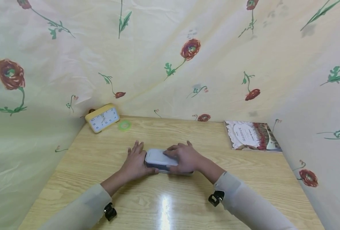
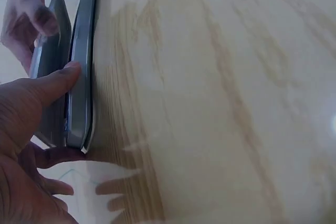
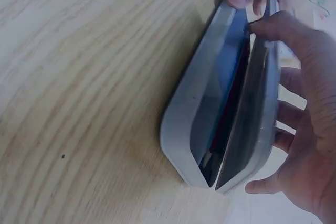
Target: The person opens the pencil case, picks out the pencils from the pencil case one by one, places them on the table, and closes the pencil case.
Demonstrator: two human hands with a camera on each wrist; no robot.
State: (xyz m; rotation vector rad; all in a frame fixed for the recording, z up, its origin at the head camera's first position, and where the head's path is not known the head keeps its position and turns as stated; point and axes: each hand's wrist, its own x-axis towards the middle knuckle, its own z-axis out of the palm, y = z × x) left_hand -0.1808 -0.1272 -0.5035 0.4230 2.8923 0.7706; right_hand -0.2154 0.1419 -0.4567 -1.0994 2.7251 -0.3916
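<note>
A long grey case (image 1: pixel 162 156) with rounded ends lies on the wooden table, its lid raised partway from the base. My left hand (image 1: pixel 135 162) holds the left end, thumb along the front of the base (image 2: pixel 81 93) and other fingers round the end and back. My right hand (image 1: pixel 184 156) pinches the lid (image 3: pixel 262 114), with the thumb at its inner edge and fingers over its top. Through the gap in the right wrist view, a dark interior with a thin reddish line shows; what lies inside cannot be made out.
A yellow-framed clock (image 1: pixel 104 118) stands at the back left, beside a greenish tape roll (image 1: pixel 125 125). Toward the back right lies a booklet (image 1: pixel 251 135) with a floral cover. Flower-printed cloth (image 1: pixel 147 64) hangs behind the table (image 1: pixel 187 204) and along its sides.
</note>
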